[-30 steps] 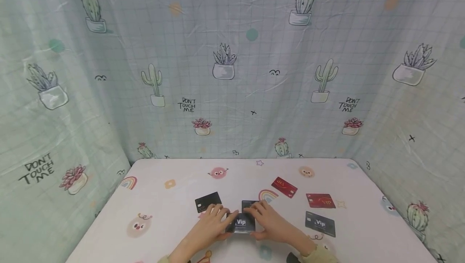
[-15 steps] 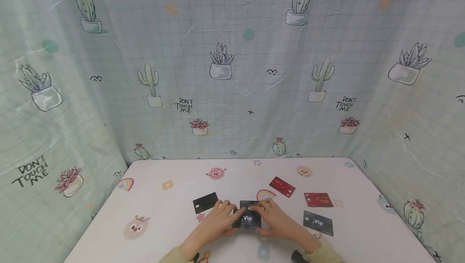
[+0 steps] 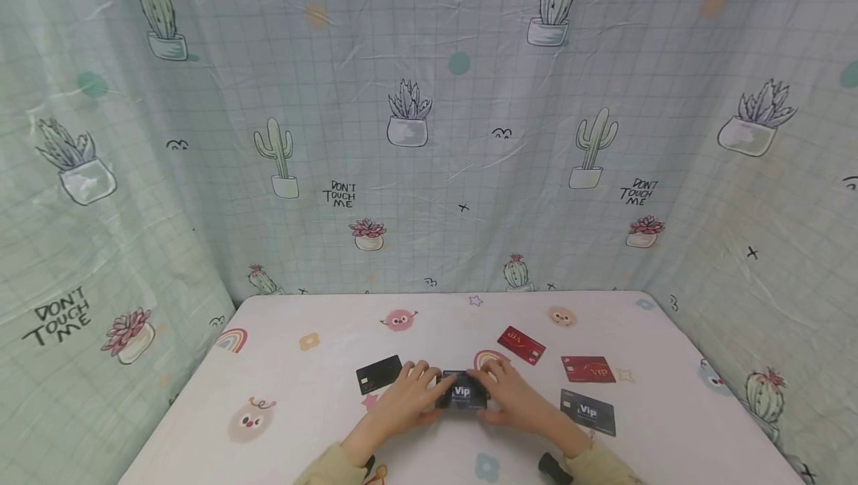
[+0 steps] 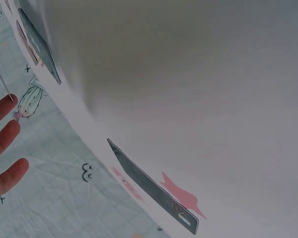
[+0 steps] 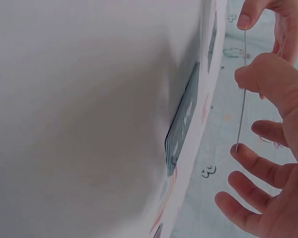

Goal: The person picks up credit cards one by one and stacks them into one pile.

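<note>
A dark "Vip" card (image 3: pixel 462 394) is held by both hands near the table's middle. Its left end is pinched by my left hand (image 3: pixel 402 399) and its right end by my right hand (image 3: pixel 515 399). From the right wrist view, the held card (image 5: pixel 241 114) appears edge-on as a thin line, raised off the table. Apart from it, a small stack of dark cards (image 5: pixel 185 119) lies flat on the table; in the head view the held card mostly hides it. A black card (image 3: pixel 378 374) lies just beyond my left hand.
To the right lie a grey "Vip" card (image 3: pixel 588 412), a red VIP card (image 3: pixel 588 369) and a second red card (image 3: pixel 521 344) farther back. The white patterned table (image 3: pixel 302 425) is backed by a cactus-print curtain (image 3: pixel 429 172). A black strap piece (image 3: pixel 555 468) shows at the right wrist.
Both hands have moved the held card rightward and then away from the body, until it covers most of the dark cards behind it. The other cards stay where they were.
</note>
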`<act>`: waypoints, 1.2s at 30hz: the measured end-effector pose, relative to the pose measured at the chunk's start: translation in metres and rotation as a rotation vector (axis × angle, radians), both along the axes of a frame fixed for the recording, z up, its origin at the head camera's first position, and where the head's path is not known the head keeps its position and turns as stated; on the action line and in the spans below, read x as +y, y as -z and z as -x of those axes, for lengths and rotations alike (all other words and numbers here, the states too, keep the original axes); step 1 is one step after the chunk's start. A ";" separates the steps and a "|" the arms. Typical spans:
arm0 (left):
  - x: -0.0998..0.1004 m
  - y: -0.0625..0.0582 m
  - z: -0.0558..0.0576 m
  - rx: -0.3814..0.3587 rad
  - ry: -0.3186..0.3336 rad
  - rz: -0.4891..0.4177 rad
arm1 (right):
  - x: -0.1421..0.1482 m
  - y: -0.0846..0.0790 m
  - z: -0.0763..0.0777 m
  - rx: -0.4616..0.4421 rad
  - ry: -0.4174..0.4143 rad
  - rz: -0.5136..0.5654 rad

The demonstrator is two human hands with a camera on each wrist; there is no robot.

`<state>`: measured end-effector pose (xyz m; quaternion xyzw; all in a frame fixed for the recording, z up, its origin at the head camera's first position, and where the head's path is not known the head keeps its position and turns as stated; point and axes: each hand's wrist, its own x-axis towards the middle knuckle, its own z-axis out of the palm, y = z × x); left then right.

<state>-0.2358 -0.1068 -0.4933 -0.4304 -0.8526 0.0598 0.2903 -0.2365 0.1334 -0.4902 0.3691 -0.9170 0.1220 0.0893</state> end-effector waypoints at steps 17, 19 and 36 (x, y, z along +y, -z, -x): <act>0.005 0.004 0.012 0.025 -0.046 -0.006 | 0.005 0.000 0.008 -0.084 0.057 -0.004; 0.006 0.005 0.013 0.029 -0.047 -0.007 | 0.006 0.001 0.010 -0.079 0.055 -0.003; 0.009 0.005 0.024 -0.012 -0.084 0.025 | 0.009 0.007 0.020 -0.100 0.079 0.001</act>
